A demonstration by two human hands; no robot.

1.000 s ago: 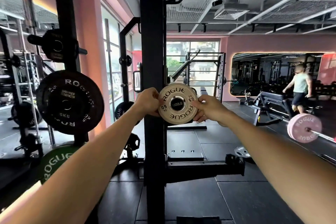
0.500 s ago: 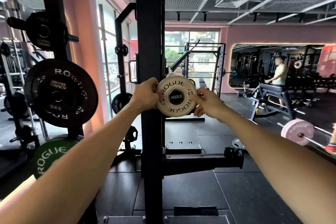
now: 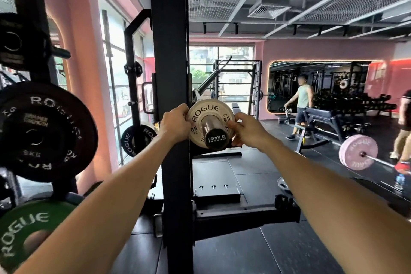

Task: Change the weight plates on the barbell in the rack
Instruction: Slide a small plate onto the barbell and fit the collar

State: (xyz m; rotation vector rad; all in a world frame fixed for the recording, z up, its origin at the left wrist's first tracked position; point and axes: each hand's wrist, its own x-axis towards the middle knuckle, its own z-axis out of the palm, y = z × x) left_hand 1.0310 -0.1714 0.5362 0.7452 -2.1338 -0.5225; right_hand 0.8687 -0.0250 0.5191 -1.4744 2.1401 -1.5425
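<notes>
Small tan plate (image 3: 210, 115) sits on the barbell sleeve (image 3: 214, 132) beside the rack post (image 3: 171, 51); left hand (image 3: 175, 123) and right hand (image 3: 246, 130) fingers clamp its opposite rims.

I'm in a commercial gym: black power rack upright (image 3: 170, 73), Rogue plates on storage pegs (image 3: 42, 131), pink bumper barbell (image 3: 358, 152) on rubber floor tiles (image 3: 255, 171), bench (image 3: 322, 118), wall mirror (image 3: 320, 84), exposed ceiling ducting (image 3: 269, 10).
</notes>
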